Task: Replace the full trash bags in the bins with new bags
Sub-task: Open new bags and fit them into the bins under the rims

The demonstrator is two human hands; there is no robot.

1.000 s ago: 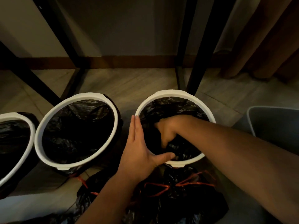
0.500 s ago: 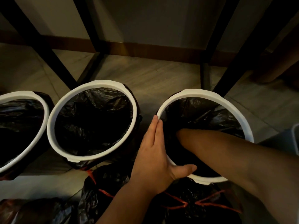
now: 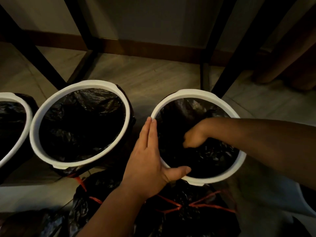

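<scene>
Right hand has risen in bin, its grip lost in shadow; left hand lies flat.

- We have one wide-angle view, from a camera worn on the head.
- It faces forward and steeply down at the floor.
- We are close: the right bin and its bag lie just below us.
- At the top, the wall and legs stand farther off.

Dim, warm light — deep shadows, slight softness, wide-angle bending at the edges.
</scene>
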